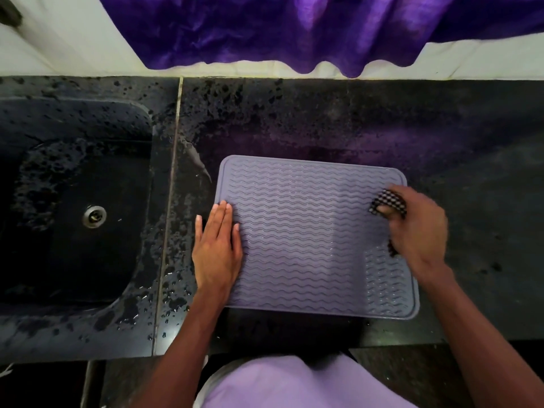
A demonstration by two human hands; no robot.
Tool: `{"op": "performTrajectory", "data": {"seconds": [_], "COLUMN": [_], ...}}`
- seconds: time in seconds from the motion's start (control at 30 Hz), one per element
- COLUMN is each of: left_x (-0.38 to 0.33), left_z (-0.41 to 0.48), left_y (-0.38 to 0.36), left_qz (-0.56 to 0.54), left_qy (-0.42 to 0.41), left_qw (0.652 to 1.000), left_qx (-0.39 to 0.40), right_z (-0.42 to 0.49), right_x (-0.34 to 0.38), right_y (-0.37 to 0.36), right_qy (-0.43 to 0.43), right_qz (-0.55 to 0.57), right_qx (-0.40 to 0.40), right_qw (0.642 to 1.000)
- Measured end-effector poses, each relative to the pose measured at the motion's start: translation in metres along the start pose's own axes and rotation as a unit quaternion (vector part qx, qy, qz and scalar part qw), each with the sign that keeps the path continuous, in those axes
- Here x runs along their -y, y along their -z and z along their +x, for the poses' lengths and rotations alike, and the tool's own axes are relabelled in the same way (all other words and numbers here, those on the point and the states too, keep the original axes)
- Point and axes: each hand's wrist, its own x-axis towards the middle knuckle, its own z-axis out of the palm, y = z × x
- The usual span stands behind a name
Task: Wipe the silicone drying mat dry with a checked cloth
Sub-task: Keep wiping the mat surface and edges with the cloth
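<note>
Lilac clothing point(294, 384) stood at the table's point(471, 178) near edge, mat point(309, 231) just beyond.
Left hand point(216, 251) lay flat on it, fingers point(225, 214) straight; right hand point(418, 231) clenched the checked cloth point(388, 201) on the mat's far right part.

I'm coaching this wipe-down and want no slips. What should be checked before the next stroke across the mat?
1. Silicone mat flat on the counter: ok.
2. Left hand flat on its left edge, steadying: ok.
3. Right hand grips the checked cloth: ok.
4. Cloth over the mat's right side: ok.
5. Mat surface dry: cannot tell.
6. Counter left of mat dry: not ok, droplets show.
</note>
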Motion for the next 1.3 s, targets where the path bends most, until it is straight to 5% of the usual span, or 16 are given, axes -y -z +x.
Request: {"op": "performTrajectory", "data": {"seconds": [0.23, 0.43, 0.93, 1.17, 1.3], "left_x": [0.001, -0.001, 0.003, 0.002, 0.000], "left_z": [-0.015, -0.014, -0.015, -0.016, -0.016], "left_y": [0.003, 0.002, 0.002, 0.000, 0.001], "left_qz": [0.001, 0.013, 0.018, 0.002, -0.015], "left_qy": [-0.016, -0.009, 0.006, 0.006, 0.009], "left_qw": [1.000, 1.000, 1.000, 1.000, 0.999], "left_qx": [0.011, 0.008, 0.024, 0.029, 0.031], "right_z": [-0.020, -0.030, -0.010, -0.004, -0.011], "right_x": [0.134, 0.184, 0.047, -0.028, -0.018], "right_y": [-0.080, -0.116, -0.048, 0.005, 0.012], "right_qy": [0.191, 0.250, 0.091, -0.060, -0.042], "right_qz": [0.133, 0.041, -0.064, -0.130, -0.136], "right_qx": [0.109, 0.126, 0.085, 0.055, 0.038], "right_qw": [0.966, 0.959, 0.990, 0.988, 0.989]}}
